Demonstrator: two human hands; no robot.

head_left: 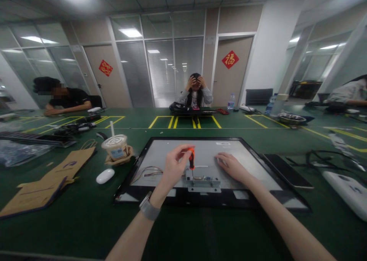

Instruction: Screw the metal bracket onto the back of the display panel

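Observation:
My left hand (175,164), with a watch on its wrist, has its fingers closed around the top of an orange and black screwdriver (192,159). The screwdriver stands upright, its shaft pointing down at a metal bracket (204,184) with connector ports. That bracket sits near the front edge of a flat display panel (160,148), back side up with a black frame. My right hand (233,167) lies flat on the panel to the right of the bracket, fingers stretched out and holding nothing. Thin wires (150,171) run along the panel's left side.
Left of the panel are a drink cup (114,146) with a straw, a white mouse (105,176) and a brown paper bag (54,173). To the right lie a black phone (286,170), cables and a white device (348,192). Several people sit around the green table (137,230).

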